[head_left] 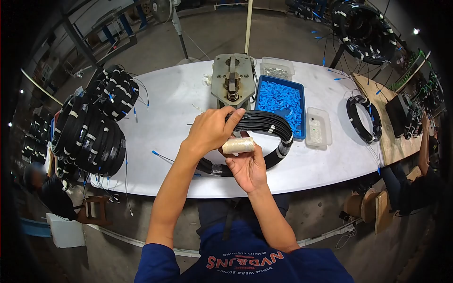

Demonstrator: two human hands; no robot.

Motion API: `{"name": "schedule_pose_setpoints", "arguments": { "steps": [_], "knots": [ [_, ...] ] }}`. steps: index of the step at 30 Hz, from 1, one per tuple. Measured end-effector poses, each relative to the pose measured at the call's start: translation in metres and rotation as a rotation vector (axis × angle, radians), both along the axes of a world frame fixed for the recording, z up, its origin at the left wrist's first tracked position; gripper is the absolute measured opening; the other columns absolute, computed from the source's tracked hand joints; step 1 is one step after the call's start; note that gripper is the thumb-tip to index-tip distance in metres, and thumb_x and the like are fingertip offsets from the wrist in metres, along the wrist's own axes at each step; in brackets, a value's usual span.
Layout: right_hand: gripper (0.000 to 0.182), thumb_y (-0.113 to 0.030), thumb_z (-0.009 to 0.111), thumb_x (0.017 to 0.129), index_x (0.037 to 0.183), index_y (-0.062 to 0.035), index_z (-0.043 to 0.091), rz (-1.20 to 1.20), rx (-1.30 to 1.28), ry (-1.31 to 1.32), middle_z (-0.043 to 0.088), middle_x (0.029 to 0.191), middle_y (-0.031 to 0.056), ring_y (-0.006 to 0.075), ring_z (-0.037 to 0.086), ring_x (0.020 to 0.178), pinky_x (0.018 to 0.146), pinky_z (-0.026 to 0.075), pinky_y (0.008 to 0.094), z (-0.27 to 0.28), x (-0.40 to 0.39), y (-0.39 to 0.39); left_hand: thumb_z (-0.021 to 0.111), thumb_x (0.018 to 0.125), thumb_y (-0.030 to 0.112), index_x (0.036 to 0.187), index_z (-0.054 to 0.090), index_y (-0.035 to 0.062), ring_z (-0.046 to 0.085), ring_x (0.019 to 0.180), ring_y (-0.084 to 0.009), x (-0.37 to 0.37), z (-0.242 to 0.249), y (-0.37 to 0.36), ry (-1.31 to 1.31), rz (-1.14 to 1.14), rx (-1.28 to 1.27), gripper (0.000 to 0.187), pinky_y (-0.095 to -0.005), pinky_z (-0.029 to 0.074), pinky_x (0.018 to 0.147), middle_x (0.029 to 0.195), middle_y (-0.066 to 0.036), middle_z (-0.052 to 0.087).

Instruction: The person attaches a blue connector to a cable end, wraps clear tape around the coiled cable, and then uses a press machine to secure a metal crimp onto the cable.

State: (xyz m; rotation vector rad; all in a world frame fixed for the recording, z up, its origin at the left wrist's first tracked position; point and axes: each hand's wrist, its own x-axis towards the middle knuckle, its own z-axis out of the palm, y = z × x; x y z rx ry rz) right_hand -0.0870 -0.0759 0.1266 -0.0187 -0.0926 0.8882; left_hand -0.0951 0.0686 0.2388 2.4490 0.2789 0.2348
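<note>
A coil of black cable [283, 134] lies on the white table in front of me, bound in places with pale bands. My left hand [210, 128] is closed around the coil's upper left side, its thumb on top and several fingertips hidden. Inside the ring, my right hand [249, 170] holds a small roll of clear wrapping film [238, 145] on a cream core, with the thumb at its right end. Some of this hand's fingers are hidden behind the roll. A cable end with a blue connector [155, 152] sticks out at left.
Behind the coil stands a metal machine [232, 78]. A blue tray [261, 99] of blue connector parts and clear plastic boxes [317, 143] sit to its right. Stacked black coils [89, 137] crowd the left; another coil [350, 115] lies right. People work at both sides.
</note>
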Motion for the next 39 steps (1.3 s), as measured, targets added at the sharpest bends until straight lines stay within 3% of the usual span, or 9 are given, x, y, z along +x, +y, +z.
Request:
{"name": "schedule_pose_setpoints", "arguments": {
  "steps": [4,10,14,18,21,24,30,34,39],
  "knots": [
    [0.036,-0.033,0.046,0.103,0.131,-0.0106,0.048,-0.023,-0.11,-0.04,0.053,0.132,0.0171,0.033,0.06,0.114,0.084,0.057,0.0415,0.019,0.005,-0.014,0.042,0.101,0.048,0.1,0.068,0.0032,0.066,0.074,-0.0398,0.004,-0.004,-0.001,-0.032,-0.017,0.057,0.052,-0.045,0.05,0.071,0.072,-0.018,0.068],
    [0.041,-0.026,0.038,0.105,0.127,0.0086,0.041,0.096,-0.08,0.034,0.046,0.135,0.0263,0.0534,0.045,0.126,0.095,0.057,0.0468,0.053,0.02,-0.042,0.038,0.103,0.044,0.09,0.064,0.0045,0.062,0.071,-0.0426,0.012,0.004,-0.005,-0.009,-0.126,0.019,0.049,-0.0479,0.047,0.067,0.068,-0.019,0.064],
    [0.044,-0.026,0.033,0.106,0.132,0.0097,0.039,0.127,-0.042,0.122,0.045,0.138,0.0267,0.0565,0.041,0.128,0.101,0.053,0.0497,0.071,0.025,-0.056,0.036,0.104,0.042,0.086,0.061,0.0046,0.059,0.069,-0.0448,0.014,0.004,-0.012,-0.095,-0.176,0.059,0.049,-0.0492,0.045,0.065,0.067,-0.02,0.062],
    [0.045,-0.027,0.03,0.107,0.133,0.0089,0.039,0.099,-0.081,0.064,0.046,0.138,0.0256,0.0565,0.04,0.128,0.11,0.042,0.0554,0.069,0.031,-0.058,0.035,0.104,0.039,0.099,0.062,0.0061,0.061,0.076,-0.0434,0.017,0.003,-0.008,-0.037,-0.208,0.033,0.043,-0.0488,0.046,0.068,0.08,-0.021,0.066],
    [0.044,-0.024,0.03,0.106,0.134,0.0082,0.039,0.085,-0.182,-0.031,0.049,0.136,0.0254,0.0526,0.042,0.129,0.108,0.044,0.0546,0.072,0.033,-0.058,0.048,0.096,0.046,0.119,0.058,0.0082,0.065,0.088,-0.0397,0.013,0.005,0.003,0.013,-0.276,-0.178,0.046,-0.046,0.049,0.077,0.099,-0.021,0.068],
    [0.042,-0.022,0.031,0.105,0.134,0.0076,0.04,0.091,-0.095,-0.011,0.051,0.135,0.025,0.0461,0.048,0.127,0.106,0.046,0.0527,0.06,0.033,-0.058,0.077,0.061,0.058,0.137,0.05,0.0099,0.067,0.103,-0.0334,0.011,0.013,0.005,0.072,-0.415,-0.11,0.094,-0.0403,0.05,0.093,0.114,-0.015,0.068],
    [0.04,-0.02,0.031,0.105,0.134,0.0071,0.041,0.031,-0.243,-0.099,0.053,0.133,0.0228,0.0406,0.055,0.121,0.106,0.047,0.0508,0.066,0.032,-0.054,0.078,0.067,0.051,0.134,0.058,0.017,0.068,0.098,-0.0334,0.014,0.002,0.009,-0.192,-0.565,-0.144,0.078,-0.041,0.052,0.088,0.106,-0.015,0.071],
    [0.04,-0.016,0.032,0.104,0.135,0.0064,0.04,0.007,-0.316,-0.108,0.052,0.133,0.0215,0.0388,0.056,0.12,0.105,0.046,0.0515,0.073,0.026,-0.053,0.079,0.068,0.044,0.131,0.061,0.011,0.068,0.102,-0.0277,0.014,0.006,0.007,-0.037,-0.464,-0.166,0.074,-0.0383,0.05,0.093,0.11,-0.014,0.071],
    [0.04,-0.014,0.033,0.102,0.136,0.0068,0.04,0.015,-0.399,-0.161,0.051,0.133,0.0225,0.0396,0.057,0.118,0.106,0.045,0.0532,0.076,0.026,-0.059,0.073,0.077,0.05,0.131,0.061,0.0201,0.068,0.098,-0.0316,0.011,0.003,0.006,-0.094,-0.483,-0.152,0.062,-0.0397,0.052,0.087,0.105,-0.013,0.072]
  ]
}}
